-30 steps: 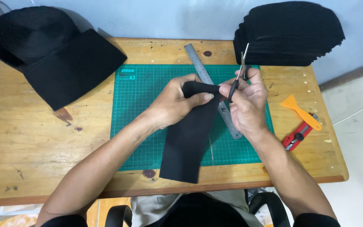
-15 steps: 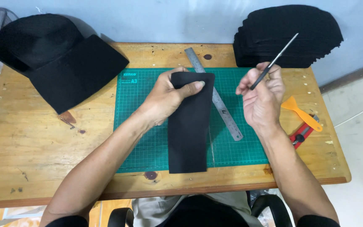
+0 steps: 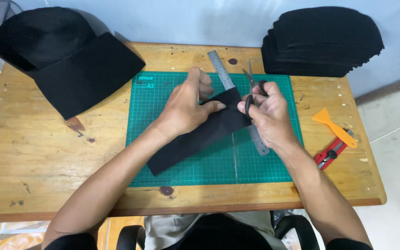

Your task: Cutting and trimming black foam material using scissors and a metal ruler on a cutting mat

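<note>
Your left hand (image 3: 186, 109) pins a long black fabric strip (image 3: 200, 134) on the green cutting mat (image 3: 265, 162), fingers closed over its upper end, while your right hand (image 3: 267, 113) grips scissors (image 3: 251, 83) at that end. Keep the soft, matte cloth taut and flat by the steel ruler (image 3: 221, 69); the wooden worktop (image 3: 33, 153) also holds stacked black pieces (image 3: 320, 41).

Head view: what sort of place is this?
Probably a small craft or sewing workbench: a wooden table with a green cutting mat, a steel ruler, and stacked black fabric pieces.
</note>
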